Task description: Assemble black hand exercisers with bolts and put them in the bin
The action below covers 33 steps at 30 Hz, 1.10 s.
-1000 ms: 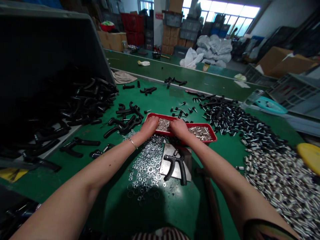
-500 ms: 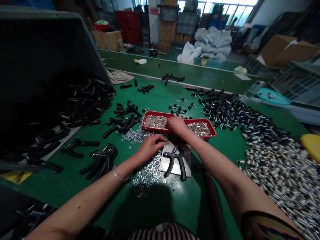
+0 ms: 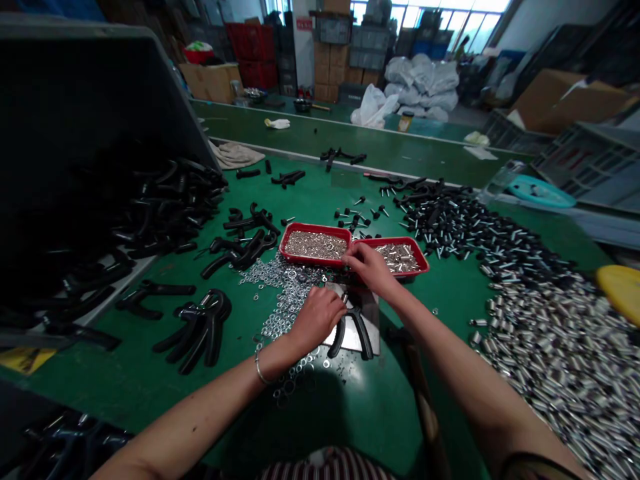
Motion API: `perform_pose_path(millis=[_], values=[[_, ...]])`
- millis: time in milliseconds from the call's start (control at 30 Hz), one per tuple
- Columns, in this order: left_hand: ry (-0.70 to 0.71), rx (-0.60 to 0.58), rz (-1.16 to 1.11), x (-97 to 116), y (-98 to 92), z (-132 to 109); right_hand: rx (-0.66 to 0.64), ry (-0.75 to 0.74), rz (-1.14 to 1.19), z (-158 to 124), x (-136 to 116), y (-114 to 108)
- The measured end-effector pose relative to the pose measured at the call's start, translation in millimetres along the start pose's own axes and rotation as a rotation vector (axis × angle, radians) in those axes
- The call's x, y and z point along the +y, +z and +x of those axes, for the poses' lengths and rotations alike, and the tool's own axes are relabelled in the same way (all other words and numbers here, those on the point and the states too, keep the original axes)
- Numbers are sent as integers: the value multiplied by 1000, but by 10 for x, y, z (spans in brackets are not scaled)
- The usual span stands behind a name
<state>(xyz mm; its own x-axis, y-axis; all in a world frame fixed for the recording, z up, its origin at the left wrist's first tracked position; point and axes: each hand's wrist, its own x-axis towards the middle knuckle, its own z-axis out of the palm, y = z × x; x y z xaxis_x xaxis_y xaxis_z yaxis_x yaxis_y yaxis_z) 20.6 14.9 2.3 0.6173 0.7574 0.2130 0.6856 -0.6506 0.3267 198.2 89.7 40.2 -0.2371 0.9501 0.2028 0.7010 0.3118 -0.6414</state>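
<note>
Two bare hands show on my head feed, both at the middle of a green table. I have the left hand over the top of a black two-handled part, fingers bent and close together; from up here I cannot tell whether they pinch it or only cover it. That part lies on a metal plate, its two handles spreading apart toward me. I see the right hand where two red trays meet, its fingertips drawn in close to the thumb by the corner of the left tray; whether anything sits between them, I can't make out. The left tray holds tiny metal bits, and the right tray, partly behind the wrist, holds small pins. Loose washers spread from the left tray's near side down past the left hand. To my left, a group of black handled pieces lies on the table, near a grey bin full of dark parts. On my right I have a heap of black-headed screws and, nearer, a broad pile of metal cylinders. A long-handled tool lies below the right forearm
</note>
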Motion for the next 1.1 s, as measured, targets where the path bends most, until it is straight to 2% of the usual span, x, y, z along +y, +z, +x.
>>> perform_pose_path(millis=[67, 100, 200, 267, 500, 700, 800, 933, 1100], values=[[16, 0, 27, 0, -6, -5, -2, 85, 310, -406, 45, -13], [30, -3, 47, 1, -7, -4, -9, 130, 391, -602, 69, -8], [96, -19, 106, -4, -9, -4, 17, 191, 364, -1038, 130, 36], [146, -22, 134, -15, -14, -12, 51, 149, 271, -1164, 149, 73], [281, -43, 316, 8, -85, 35, 23, -96, 70, -1104, 148, 170], [434, -107, 432, 107, -158, 158, 68, -177, 43, -1115, 208, 234], [414, -105, 396, 65, -175, 149, 81, -185, 27, -1134, 195, 236], [290, -55, 304, -26, -164, 122, 87, -211, -31, -1135, 176, 241], [357, -66, 309, -22, -181, 145, 63, -265, -219, -1108, 167, 269]])
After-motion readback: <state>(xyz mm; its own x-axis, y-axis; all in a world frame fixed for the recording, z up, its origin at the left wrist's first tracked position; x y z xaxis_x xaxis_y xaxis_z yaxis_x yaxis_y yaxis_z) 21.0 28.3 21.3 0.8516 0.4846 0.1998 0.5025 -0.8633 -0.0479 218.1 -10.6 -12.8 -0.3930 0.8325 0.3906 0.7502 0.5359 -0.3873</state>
